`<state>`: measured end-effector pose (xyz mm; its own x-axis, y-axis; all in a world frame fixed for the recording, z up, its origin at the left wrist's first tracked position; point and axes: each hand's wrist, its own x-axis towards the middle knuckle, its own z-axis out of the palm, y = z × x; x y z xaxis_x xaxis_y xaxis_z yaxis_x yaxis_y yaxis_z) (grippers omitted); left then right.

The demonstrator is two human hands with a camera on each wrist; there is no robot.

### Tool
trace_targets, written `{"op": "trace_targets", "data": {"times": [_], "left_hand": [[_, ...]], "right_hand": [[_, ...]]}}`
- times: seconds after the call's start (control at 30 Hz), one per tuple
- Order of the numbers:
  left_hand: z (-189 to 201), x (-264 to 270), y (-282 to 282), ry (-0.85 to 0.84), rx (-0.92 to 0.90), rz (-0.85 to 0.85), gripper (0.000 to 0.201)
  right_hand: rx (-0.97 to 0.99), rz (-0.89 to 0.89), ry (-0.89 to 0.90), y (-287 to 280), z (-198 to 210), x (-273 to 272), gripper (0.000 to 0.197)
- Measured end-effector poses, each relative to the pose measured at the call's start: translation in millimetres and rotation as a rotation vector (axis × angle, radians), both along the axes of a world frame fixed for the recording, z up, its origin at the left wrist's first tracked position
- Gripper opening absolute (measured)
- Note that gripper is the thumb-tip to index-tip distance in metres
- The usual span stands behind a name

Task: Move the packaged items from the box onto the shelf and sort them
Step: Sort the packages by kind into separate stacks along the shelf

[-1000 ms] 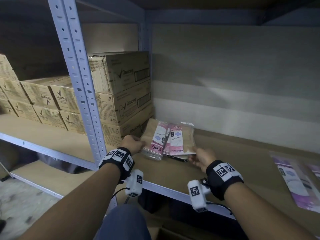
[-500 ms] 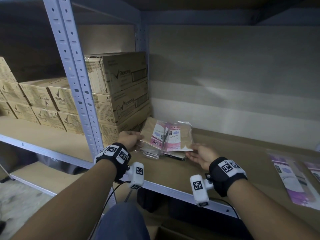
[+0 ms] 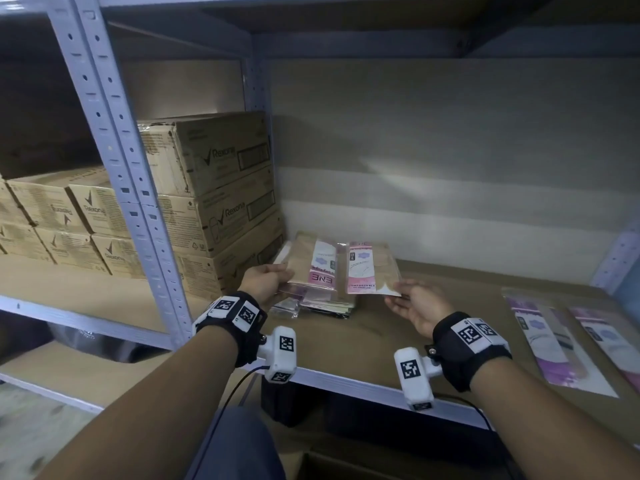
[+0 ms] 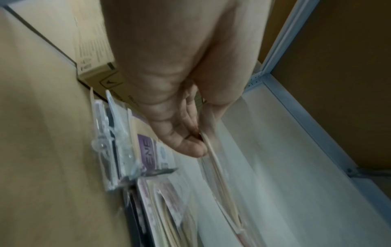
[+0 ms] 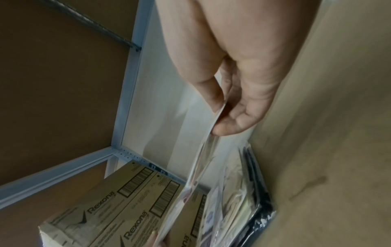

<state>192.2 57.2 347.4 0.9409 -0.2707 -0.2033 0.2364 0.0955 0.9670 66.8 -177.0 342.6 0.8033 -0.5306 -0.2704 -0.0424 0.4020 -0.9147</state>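
Since half a second ago, the two pink packets [image 3: 341,268] have risen off the pile and now sit side by side, held level above it rather than resting on it.

Nearest the viewer, two forearms with black wrist bands reach forward over the front edge of the shelf [image 3: 349,377]. The left hand [image 3: 265,284] pinches the left edge of the packets, thumb on top and fingers beneath; the left wrist view shows the fingers [image 4: 190,147] pressed against the thin edge. The right hand [image 3: 417,304] pinches the near right corner between thumb and fingers, palm turned upward, as the right wrist view confirms with the fingers [image 5: 234,123] closed on the flat edge.

Directly under the held packets lies a pile of clear-wrapped packets [image 3: 318,304] on the brown shelf board, at the left end of the bay. To the right, well apart, two purple packets [image 3: 561,341] lie flat on the same shelf.

Behind the left hand, stacked cardboard cartons [image 3: 225,202] printed "Rexona" stand against a grey metal upright [image 3: 114,161]. A pale back wall [image 3: 450,185] closes off the bay.
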Motion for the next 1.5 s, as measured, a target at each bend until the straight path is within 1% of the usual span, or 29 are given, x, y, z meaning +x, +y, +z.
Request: {"op": "trace_targets", "data": {"times": [0.07,0.17,0.3,0.37,0.47,0.57,0.67,0.77,0.87,1.0,1.17,1.27,1.4,1.5], "left_hand": [[0.5,-5.5,-11.8,-0.007,-0.010,-0.021,0.022],[2.4,-16.4,-31.1,-0.008,-0.003,-0.050,0.014],[-0.4,-30.9,-61.2,0.006,-0.021,-0.125,0.022],[-1.3,-42.2,-76.7,0.000,-0.034,-0.155,0.019],[-3.8,-56.3,-102.4,0.007,-0.039,-0.170,0.020],[-10.1,-67.7,-125.1,0.019,-0.032,-0.199,0.014],[-17.3,-81.5,-146.5,-0.007,0.023,-0.234,0.022],[-23.0,-96.3,-166.6,0.027,-0.015,-0.254,0.022],[-27.9,-107.6,-181.8,0.047,-0.037,-0.262,0.020],[-31.3,-119.7,-196.9,0.049,-0.030,-0.282,0.017],[-28.7,-132.2,-214.7,0.029,-0.023,-0.292,0.016],[-24.6,-141.9,-226.5,0.037,-0.050,-0.312,0.016],[-27.2,-152.3,-242.7,0.040,-0.048,-0.351,0.018],[-31.9,-160.2,-255.2,0.029,-0.012,-0.356,0.018]], "right_hand": [[-0.010,-0.027,0.000,-9.9,0.6,-10.7,0.012],[-0.023,-0.072,0.001,-26.1,2.4,-29.7,0.012],[-0.036,-0.123,-0.009,-48.5,7.1,-60.2,0.014],[-0.041,-0.155,-0.013,-59.9,9.0,-75.6,0.016],[-0.087,-0.194,0.004,-77.8,8.7,-97.1,0.014],[-0.122,-0.218,0.017,-94.3,8.4,-117.7,0.012],[-0.132,-0.254,0.021,-109.9,7.7,-138.8,0.014],[-0.132,-0.296,0.031,-126.8,4.2,-158.6,0.014],[-0.139,-0.337,0.053,-139.4,2.2,-174.3,0.011],[-0.143,-0.365,0.058,-150.5,-2.5,-190.0,0.011],[-0.138,-0.387,0.053,-163.1,-8.1,-204.7,0.010],[-0.136,-0.423,0.051,-171.5,-8.3,-215.5,0.013],[-0.201,-0.520,0.116,-195.2,-11.2,-228.6,0.014],[-0.305,-0.609,0.221,-217.9,-16.9,-235.6,0.014]]}}
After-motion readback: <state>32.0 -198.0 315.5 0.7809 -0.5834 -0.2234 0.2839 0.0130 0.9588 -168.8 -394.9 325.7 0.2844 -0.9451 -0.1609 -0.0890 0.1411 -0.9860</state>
